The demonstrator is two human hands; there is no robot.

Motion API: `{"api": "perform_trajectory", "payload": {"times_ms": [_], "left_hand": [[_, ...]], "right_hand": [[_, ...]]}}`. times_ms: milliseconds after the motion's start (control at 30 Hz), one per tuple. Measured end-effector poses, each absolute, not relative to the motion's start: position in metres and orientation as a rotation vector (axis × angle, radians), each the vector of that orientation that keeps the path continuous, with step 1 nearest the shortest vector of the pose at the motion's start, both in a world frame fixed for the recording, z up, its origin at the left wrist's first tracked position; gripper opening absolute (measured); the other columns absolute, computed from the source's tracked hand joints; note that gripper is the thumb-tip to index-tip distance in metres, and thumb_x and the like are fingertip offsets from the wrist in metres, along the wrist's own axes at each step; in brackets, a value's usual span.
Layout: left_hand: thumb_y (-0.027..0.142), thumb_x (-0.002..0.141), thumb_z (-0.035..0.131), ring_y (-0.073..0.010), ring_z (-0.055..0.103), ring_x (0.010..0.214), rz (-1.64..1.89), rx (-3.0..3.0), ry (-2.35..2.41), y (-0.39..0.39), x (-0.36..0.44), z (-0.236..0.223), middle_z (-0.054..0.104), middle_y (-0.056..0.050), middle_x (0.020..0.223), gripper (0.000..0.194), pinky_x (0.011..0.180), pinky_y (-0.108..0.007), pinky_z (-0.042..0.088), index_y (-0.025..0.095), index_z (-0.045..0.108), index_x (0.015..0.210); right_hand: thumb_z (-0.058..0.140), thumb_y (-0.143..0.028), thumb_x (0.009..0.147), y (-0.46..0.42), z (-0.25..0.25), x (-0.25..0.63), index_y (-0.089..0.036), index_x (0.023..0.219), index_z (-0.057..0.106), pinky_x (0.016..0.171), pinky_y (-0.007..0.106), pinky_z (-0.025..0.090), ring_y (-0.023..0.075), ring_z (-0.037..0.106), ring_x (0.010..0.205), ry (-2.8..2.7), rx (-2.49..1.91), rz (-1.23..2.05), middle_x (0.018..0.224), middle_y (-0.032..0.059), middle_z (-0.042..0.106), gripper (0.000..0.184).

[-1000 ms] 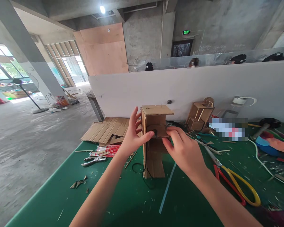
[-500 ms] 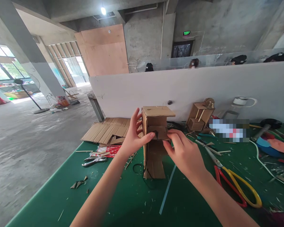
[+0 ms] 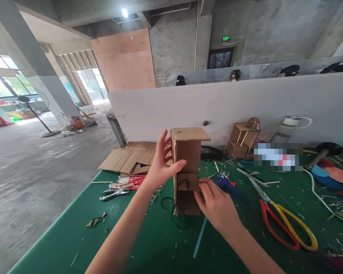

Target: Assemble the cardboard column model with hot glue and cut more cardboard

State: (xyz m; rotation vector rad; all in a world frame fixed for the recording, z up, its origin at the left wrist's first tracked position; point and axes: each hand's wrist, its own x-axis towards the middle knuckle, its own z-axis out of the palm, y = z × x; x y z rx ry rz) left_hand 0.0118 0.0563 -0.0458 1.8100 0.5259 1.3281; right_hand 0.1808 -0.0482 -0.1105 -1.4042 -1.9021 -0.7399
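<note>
Scissors (image 3: 265, 197), pliers (image 3: 114, 194) and scraps (image 3: 96, 221) show a workshop.

Upright box (image 3: 188, 156): matt cardboard (flat sheets (image 3: 130, 154) ridged); pliers (image 3: 115, 194): shiny metal.

The left grip (image 3: 162, 168) is clasping, thumb (image 3: 178, 167) extended — the right grip (image 3: 218, 205) is pinching lower, its fingers (image 3: 210, 188) curling.

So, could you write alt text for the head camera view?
A person's left hand holds the side of an upright cardboard frame on a green table while the right hand holds a small cardboard piece inside it. Scissors lie to the right, a metal hand tool to the left; another cardboard model sits farther back.
</note>
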Motion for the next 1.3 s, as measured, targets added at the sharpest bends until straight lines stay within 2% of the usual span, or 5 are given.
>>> {"api": "perform_trajectory", "payload": {"times_ms": [267, 467, 800, 1100, 1300], "left_hand": [[0.039, 0.076, 0.073, -0.0313, 0.048, 0.125, 1.237, 1.94, 0.547, 0.051, 0.005, -0.033, 0.03, -0.008, 0.15, 0.093, 0.096, -0.054, 0.051, 0.046, 0.014, 0.148], [0.04, 0.077, 0.071, -0.0317, 0.047, 0.126, 1.189, 1.99, 0.569, 0.047, 0.003, -0.029, 0.034, -0.008, 0.148, 0.088, 0.097, -0.055, 0.051, 0.045, 0.018, 0.147], [0.039, 0.077, 0.071, -0.0314, 0.046, 0.127, 1.204, 1.995, 0.568, 0.047, 0.002, -0.031, 0.03, -0.007, 0.151, 0.086, 0.097, -0.054, 0.052, 0.046, 0.02, 0.146], [0.035, 0.074, 0.073, -0.0305, 0.047, 0.127, 1.256, 1.986, 0.557, 0.04, 0.002, -0.036, 0.032, -0.01, 0.148, 0.088, 0.095, -0.049, 0.053, 0.043, 0.022, 0.145], [0.034, 0.071, 0.076, -0.0305, 0.045, 0.127, 1.3, 2.069, 0.552, 0.037, 0.011, -0.033, 0.032, -0.01, 0.146, 0.087, 0.098, -0.049, 0.05, 0.04, 0.028, 0.143]], "right_hand": [[0.04, -0.01, 0.087, -0.056, -0.145, 0.178, -0.017, 0.083, 0.054, 0.049, 0.025, 0.047, 0.0178, 0.065, 0.072, -2.029, -1.509, -0.7, 0.088, 0.0097, 0.067, 0.016], [0.043, -0.009, 0.085, -0.053, -0.147, 0.179, -0.016, 0.084, 0.053, 0.051, 0.025, 0.048, 0.0188, 0.065, 0.075, -2.006, -1.443, -0.742, 0.088, 0.0093, 0.066, 0.013], [0.052, -0.016, 0.081, -0.056, -0.145, 0.179, -0.017, 0.085, 0.054, 0.048, 0.027, 0.046, 0.0194, 0.064, 0.072, -2.031, -1.506, -0.589, 0.09, 0.0073, 0.065, 0.004], [0.05, -0.023, 0.083, -0.069, -0.133, 0.183, -0.016, 0.101, 0.056, 0.063, 0.034, 0.052, 0.0257, 0.062, 0.092, -1.996, -1.419, -0.363, 0.105, 0.0122, 0.061, 0.019], [0.046, -0.021, 0.091, -0.059, -0.076, 0.165, -0.02, 0.102, 0.055, 0.057, 0.027, 0.05, 0.0131, 0.06, 0.07, -1.759, -1.258, 0.064, 0.093, 0.0049, 0.06, 0.015]]}}
